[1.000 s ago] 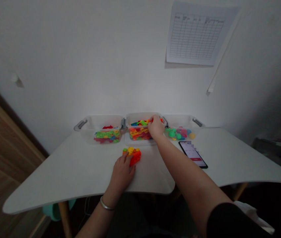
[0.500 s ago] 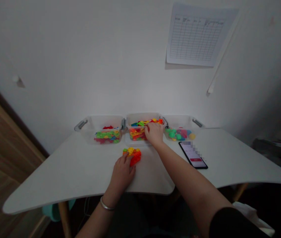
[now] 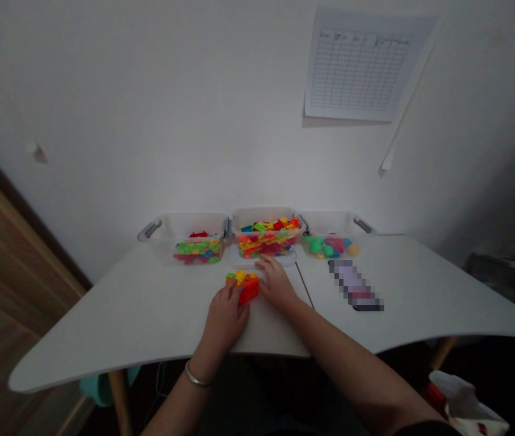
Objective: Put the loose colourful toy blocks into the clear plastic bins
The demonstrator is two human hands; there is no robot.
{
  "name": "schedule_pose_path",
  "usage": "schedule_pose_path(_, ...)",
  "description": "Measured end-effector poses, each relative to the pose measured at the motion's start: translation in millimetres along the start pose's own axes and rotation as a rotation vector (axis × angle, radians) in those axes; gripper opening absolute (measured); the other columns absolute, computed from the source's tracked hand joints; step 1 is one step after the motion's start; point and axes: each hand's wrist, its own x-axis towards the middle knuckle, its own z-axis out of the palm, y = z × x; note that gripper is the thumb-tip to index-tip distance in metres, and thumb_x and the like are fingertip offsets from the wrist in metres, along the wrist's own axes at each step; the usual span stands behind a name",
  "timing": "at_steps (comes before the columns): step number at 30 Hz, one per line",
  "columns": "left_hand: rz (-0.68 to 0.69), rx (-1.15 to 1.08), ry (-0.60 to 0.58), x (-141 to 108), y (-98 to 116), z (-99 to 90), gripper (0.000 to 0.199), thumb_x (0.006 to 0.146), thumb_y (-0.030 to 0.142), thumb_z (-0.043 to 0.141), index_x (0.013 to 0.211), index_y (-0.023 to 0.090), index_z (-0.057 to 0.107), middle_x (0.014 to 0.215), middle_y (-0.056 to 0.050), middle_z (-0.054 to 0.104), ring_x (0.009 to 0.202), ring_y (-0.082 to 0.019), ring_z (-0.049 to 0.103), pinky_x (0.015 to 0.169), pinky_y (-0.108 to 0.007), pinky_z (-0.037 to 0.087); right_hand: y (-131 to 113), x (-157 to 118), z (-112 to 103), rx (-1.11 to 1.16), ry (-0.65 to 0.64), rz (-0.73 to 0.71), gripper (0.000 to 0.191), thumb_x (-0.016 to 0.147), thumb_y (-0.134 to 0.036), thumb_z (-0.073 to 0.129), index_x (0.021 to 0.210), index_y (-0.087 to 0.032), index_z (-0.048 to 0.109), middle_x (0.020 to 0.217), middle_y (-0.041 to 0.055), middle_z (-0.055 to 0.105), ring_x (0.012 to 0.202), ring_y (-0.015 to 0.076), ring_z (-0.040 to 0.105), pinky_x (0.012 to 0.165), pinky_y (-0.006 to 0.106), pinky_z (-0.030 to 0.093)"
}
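Observation:
On the white table, my left hand (image 3: 226, 318) grips a small build of toy building bricks (image 3: 249, 292). The build is orange and red, with yellow and green pieces on top, and the fingers cover its left part. Just to its right is my right hand (image 3: 279, 284), thumb close to the red side and fingers apart, pointing forward. No brick shows between those fingers. Straight behind the hands stands a clear plastic box (image 3: 266, 245) full of red, orange, yellow and green bricks.
Left of that box is another clear box (image 3: 198, 248) of colourful pieces; a third box (image 3: 330, 245) on the right holds green and pink pieces. A phone (image 3: 356, 286) lies at the right. A printed sheet (image 3: 361, 66) hangs on the wall. The table's front edge (image 3: 157, 361) is near.
My right hand has come out of the middle box and back toward me, stopping beside the brick build. My left hand has stayed on the build.

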Motion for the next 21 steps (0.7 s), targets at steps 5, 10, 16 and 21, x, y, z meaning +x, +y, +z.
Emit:
schedule_pose_path(5,0.002,0.01,-0.004,0.0,-1.4,2.7,0.04,0.086,0.025,0.053,0.124,0.013,0.058,0.132,-0.018,0.056,0.121,-0.03,0.055,0.104,-0.046,0.046,-1.9,-14.6,5.2,0.083,-0.182,-0.011,0.042,0.079,-0.015,0.059,0.121,-0.018,0.059,0.142,0.0142,0.048,0.132,0.0233,0.044,0.112,0.043,0.036)
schedule_pose_path(10,-0.007,-0.008,0.012,-0.3,-1.6,3.3,0.039,0.085,0.022,0.053,0.122,0.014,0.059,0.131,-0.018,0.057,0.121,-0.03,0.054,0.104,-0.047,0.045,-1.1,-15.6,3.6,0.075,-0.196,0.011,0.023,0.079,-0.012,0.061,0.101,-0.016,0.062,0.11,0.0099,0.06,0.106,0.0208,0.056,0.097,0.037,0.047)
schedule_pose_path(16,-0.018,-0.006,-0.012,-0.9,-0.9,2.0,0.043,0.081,0.016,0.052,0.124,0.011,0.059,0.132,-0.019,0.056,0.124,-0.03,0.052,0.106,-0.045,0.043,-4.8,-18.4,-2.6,0.027,-0.224,-0.017,0.019,0.08,-0.011,0.061,0.097,-0.018,0.063,0.105,0.0066,0.059,0.098,0.018,0.056,0.091,0.032,0.047)
schedule_pose_path(21,-0.016,-0.022,0.009,-0.6,-1.1,2.8,0.04,0.083,0.018,0.053,0.122,0.014,0.06,0.132,-0.018,0.056,0.122,-0.029,0.054,0.105,-0.045,0.044,-9.6,-18.9,-8.4,-0.057,-0.234,0.018,0.015,0.082,-0.011,0.058,0.094,-0.017,0.065,0.106,0.008,0.061,0.099,0.0177,0.057,0.09,0.03,0.047)
